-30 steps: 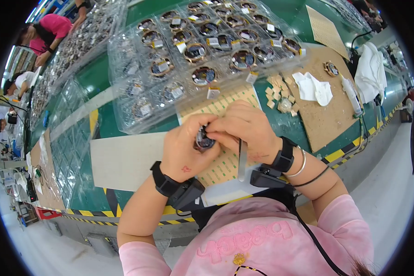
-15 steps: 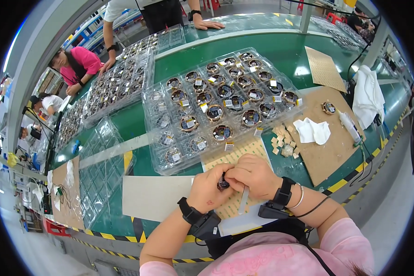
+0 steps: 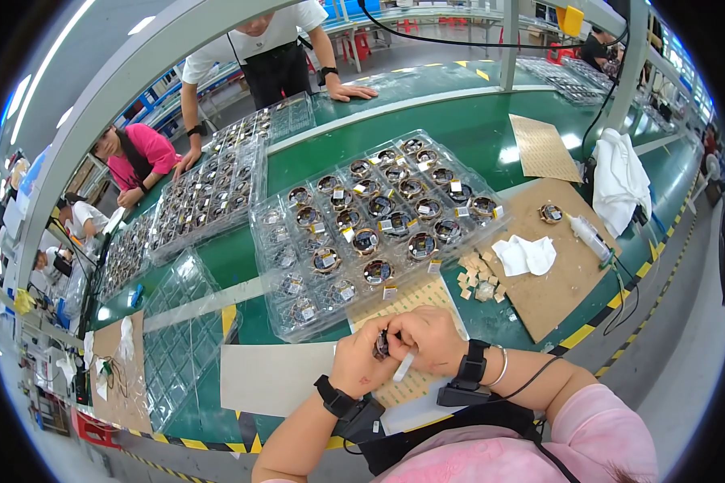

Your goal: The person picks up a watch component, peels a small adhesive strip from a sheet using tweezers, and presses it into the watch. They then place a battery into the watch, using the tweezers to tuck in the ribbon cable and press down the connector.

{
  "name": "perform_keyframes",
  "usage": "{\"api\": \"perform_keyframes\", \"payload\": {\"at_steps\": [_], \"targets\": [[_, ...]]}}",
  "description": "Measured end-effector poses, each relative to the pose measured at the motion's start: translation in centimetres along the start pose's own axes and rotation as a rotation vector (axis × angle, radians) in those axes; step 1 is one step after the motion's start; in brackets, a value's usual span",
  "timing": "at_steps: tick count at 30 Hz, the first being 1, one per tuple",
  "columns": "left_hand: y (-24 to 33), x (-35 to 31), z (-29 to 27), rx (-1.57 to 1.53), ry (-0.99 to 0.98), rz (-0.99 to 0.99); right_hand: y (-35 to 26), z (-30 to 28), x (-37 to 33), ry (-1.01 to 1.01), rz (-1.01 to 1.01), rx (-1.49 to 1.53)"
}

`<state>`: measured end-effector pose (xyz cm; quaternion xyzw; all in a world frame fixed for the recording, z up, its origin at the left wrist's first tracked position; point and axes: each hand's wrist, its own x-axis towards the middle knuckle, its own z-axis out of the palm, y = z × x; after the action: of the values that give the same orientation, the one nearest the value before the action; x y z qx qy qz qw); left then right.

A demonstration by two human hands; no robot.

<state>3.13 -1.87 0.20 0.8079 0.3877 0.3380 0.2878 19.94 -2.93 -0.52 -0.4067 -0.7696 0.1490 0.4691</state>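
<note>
My left hand (image 3: 358,359) is closed round a small, dark round watch module (image 3: 381,345), held up above the table edge. Pressed against the module are the fingertips of my right hand (image 3: 432,338), which also grips a flat, pale strip-shaped tool (image 3: 404,367) jutting toward me. The fingers hide much of the module. Under both hands lies a yellowish sheet with rows of green marks (image 3: 417,296). Just beyond stands a clear plastic tray (image 3: 324,320) of similar round modules, several pockets at its left holding paler pieces.
Right of the tray, a brown board (image 3: 544,302) carries a white cloth (image 3: 526,255), a single module (image 3: 551,213) and a bottle with a nozzle (image 3: 591,238). Small tan squares (image 3: 477,278) lie beside it. A grey sheet (image 3: 270,378) lies left. Two people stand across the far left trays.
The view has tilted up, so the hands sit lower in it. My right hand has turned the pale tool to a new slant; the left still holds the module.
</note>
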Motion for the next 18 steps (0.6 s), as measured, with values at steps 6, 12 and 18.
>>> {"api": "perform_keyframes", "payload": {"at_steps": [6, 12, 18], "targets": [[-0.5, 0.1, 0.3, 0.063, 0.054, -0.020, 0.6, 0.9, 0.2, 0.071, 0.047, -0.034], [-0.2, 0.7, 0.3, 0.025, 0.046, -0.070, 0.5, 0.8, 0.6, 0.082, 0.095, -0.035], [-0.3, 0.4, 0.7, -0.020, 0.090, -0.051, 0.2, 0.9, 0.6, 0.137, 0.080, -0.014]]}}
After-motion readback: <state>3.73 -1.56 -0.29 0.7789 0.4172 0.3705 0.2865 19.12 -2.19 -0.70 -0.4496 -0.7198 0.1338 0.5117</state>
